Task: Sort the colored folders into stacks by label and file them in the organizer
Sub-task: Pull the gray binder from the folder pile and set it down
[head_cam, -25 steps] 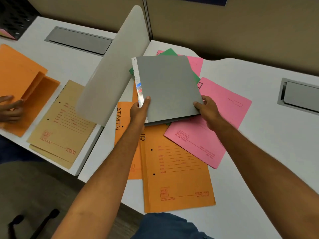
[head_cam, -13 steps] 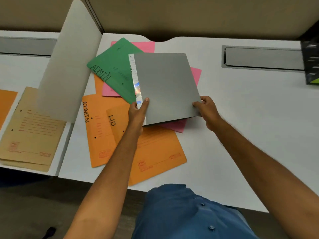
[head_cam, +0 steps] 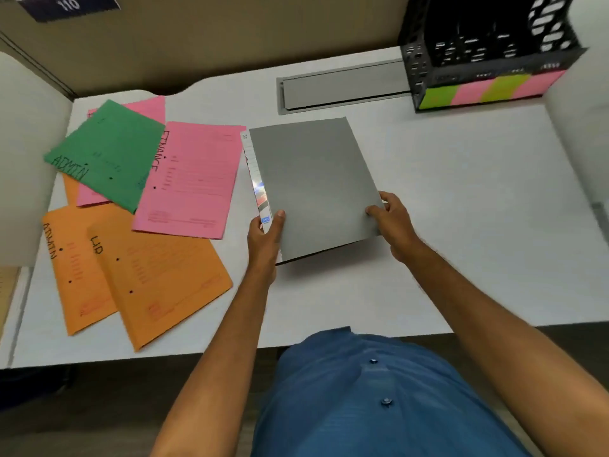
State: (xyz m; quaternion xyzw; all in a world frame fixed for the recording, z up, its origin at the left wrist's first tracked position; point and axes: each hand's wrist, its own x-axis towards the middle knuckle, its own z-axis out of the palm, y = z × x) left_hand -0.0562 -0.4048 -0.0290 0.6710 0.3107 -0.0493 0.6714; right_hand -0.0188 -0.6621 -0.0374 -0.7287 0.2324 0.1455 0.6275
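Observation:
A grey folder with a white index strip along its left edge is held just above the white desk. My left hand grips its lower left corner and my right hand grips its lower right edge. To the left lie a pink folder marked FINANCE, a green folder marked ADMIN, another pink folder under it, and two orange folders, one marked ADMIN and one marked HR. A black mesh organizer stands at the back right.
Green and pink sticky labels run along the organizer's front. A grey cable hatch is set into the desk behind the grey folder. A white divider panel rises at the left, a tan partition wall behind.
Both hands have carried the grey folder to the right, off the pile of coloured folders and over bare desk. The view has swung right, bringing the organizer into sight.

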